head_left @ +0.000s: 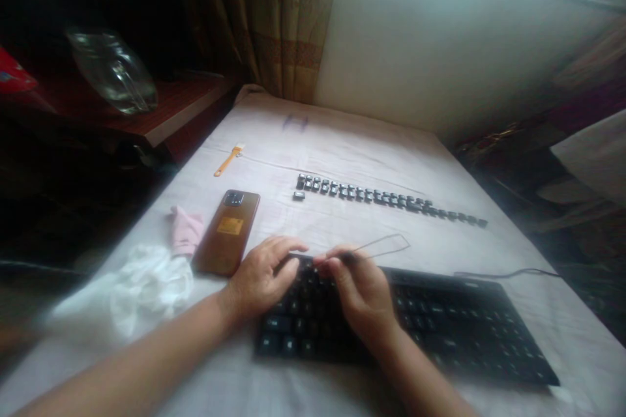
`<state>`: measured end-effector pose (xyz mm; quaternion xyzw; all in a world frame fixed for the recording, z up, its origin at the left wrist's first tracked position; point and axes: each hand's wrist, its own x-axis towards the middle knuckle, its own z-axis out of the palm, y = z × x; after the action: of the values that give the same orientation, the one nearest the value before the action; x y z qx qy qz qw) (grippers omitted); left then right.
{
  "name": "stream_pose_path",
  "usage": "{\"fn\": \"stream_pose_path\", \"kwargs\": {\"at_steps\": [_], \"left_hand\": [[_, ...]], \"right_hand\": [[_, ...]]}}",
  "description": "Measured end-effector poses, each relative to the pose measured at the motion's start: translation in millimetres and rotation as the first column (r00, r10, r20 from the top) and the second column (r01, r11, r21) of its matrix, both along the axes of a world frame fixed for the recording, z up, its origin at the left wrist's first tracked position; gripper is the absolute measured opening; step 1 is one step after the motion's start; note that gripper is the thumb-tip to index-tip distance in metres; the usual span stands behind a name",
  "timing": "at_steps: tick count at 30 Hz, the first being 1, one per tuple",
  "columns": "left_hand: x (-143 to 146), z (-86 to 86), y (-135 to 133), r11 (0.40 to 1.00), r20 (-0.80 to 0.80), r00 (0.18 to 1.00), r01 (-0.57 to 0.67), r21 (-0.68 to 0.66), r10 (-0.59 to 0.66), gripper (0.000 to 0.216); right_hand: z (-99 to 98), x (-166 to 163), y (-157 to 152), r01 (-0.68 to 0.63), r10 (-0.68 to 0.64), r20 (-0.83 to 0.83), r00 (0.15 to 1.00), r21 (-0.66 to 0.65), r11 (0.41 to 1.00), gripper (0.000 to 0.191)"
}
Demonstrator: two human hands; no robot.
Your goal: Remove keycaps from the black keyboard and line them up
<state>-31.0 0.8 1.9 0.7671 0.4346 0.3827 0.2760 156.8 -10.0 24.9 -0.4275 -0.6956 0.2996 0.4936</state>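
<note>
A black keyboard (454, 332) lies on the cloth in front of me, some of its keys hidden under my hands. My right hand (364, 293) is above its upper left part, closed around a wire keycap puller (349, 257) whose thin loop points away to the right. At the keyboard's top left corner, my left hand (267, 273) has its thumb and index finger apart, and I see nothing held in it. Beyond the keyboard, loose keycaps (359, 193) stand in two long rows, with a single keycap (298, 196) just below their left end.
Left of the keyboard lie a brown phone (227, 231), a pink cloth (186, 229) and a crumpled white cloth (151, 280). A yellow-handled brush (229, 161) rests farther back. The keyboard's cable (513, 272) runs right. A glass jug (117, 75) stands on a side table.
</note>
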Motion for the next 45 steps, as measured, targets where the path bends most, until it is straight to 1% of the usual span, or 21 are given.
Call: {"fn": "stream_pose_path", "kwargs": {"at_steps": [3,5,10,12,14,16,19,21,23,25,28,29,31,33,35,40,45], "left_hand": [[-1.0,3.0,-2.4,0.996,-0.012,0.997,0.082,0.038,-0.082,0.027],[-1.3,3.6,-2.6,0.993,-0.016,0.994,0.111,0.037,-0.11,0.03],[0.2,4.7,0.6,0.992,0.038,0.991,0.129,0.0,-0.129,0.016],[1.0,5.4,2.1,0.993,0.072,0.992,0.11,-0.048,-0.106,0.011],[1.0,5.3,3.0,0.988,0.1,0.992,0.087,-0.125,-0.075,0.008],[0.0,4.3,3.3,0.976,0.109,0.993,0.065,-0.208,-0.043,0.009],[-2.5,2.3,2.9,0.953,0.111,0.994,0.033,-0.301,0.001,0.025],[-3.8,1.7,2.6,0.945,0.12,0.993,0.025,-0.327,0.016,0.032],[-4.4,1.5,2.8,0.947,0.144,0.989,0.033,-0.319,0.014,0.024],[-4.5,1.1,3.2,0.954,0.173,0.985,0.041,-0.296,0.012,0.014],[-4.5,-0.2,3.3,0.965,0.186,0.982,0.017,-0.263,0.034,0.013],[-4.6,-0.6,3.1,0.968,0.181,0.982,0.003,-0.25,0.044,0.014],[-4.7,-1.2,2.7,0.973,0.162,0.985,-0.015,-0.23,0.054,0.015],[-4.6,-1.7,2.4,0.975,0.14,0.989,-0.022,-0.22,0.054,0.015],[-4.2,-2.5,2.4,0.976,0.119,0.991,-0.027,-0.215,0.054,0.015],[-3.5,-5.5,2.1,0.981,0.074,0.996,-0.033,-0.193,0.048,0.018],[-4.0,-5.4,0.6,0.988,0.039,0.999,0.004,-0.153,0.002,0.021]], "right_hand": [[0.1,0.6,-0.8,0.022,-0.023,0.011,1.0,0.051,0.998,0.01],[-0.1,0.2,-1.8,0.017,-0.018,0.018,1.0,0.084,0.996,0.012],[-0.9,-1.8,-3.1,-0.002,-0.005,0.042,0.999,0.154,0.988,0.015],[0.4,-2.6,-2.8,-0.027,0.018,0.051,0.999,0.186,0.982,0.017],[3.0,-2.9,-2.3,-0.053,0.038,0.067,0.997,0.23,0.972,0.018],[6.0,-1.9,-1.9,-0.055,0.03,0.094,0.995,0.278,0.959,0.018],[8.6,4.6,-2.6,-0.006,-0.051,0.162,0.985,0.333,0.943,0.02],[8.5,12.3,-4.1,0.012,-0.098,0.222,0.97,0.358,0.934,0.024],[7.4,20.7,-6.5,-0.023,-0.101,0.322,0.941,0.361,0.932,0.027],[5.7,27.5,-9.5,-0.062,-0.091,0.418,0.904,0.339,0.939,0.025],[2.3,32.9,-13.5,-0.068,-0.091,0.522,0.848,0.277,0.958,0.017],[1.1,33.7,-14.3,-0.073,-0.097,0.55,0.829,0.279,0.957,0.017],[-0.8,34.7,-14.6,-0.112,-0.116,0.605,0.787,0.326,0.939,0.019],[-1.3,35.3,-13.9,-0.158,-0.141,0.631,0.763,0.394,0.905,0.02],[-0.5,35.8,-12.9,-0.187,-0.151,0.647,0.747,0.423,0.886,0.019],[1.1,36.4,-12.4,-0.247,-0.107,0.69,0.716,0.393,0.885,0.017],[3.7,35.5,-12.3,-0.223,-0.105,0.668,0.736,0.385,0.896,0.018]]}}
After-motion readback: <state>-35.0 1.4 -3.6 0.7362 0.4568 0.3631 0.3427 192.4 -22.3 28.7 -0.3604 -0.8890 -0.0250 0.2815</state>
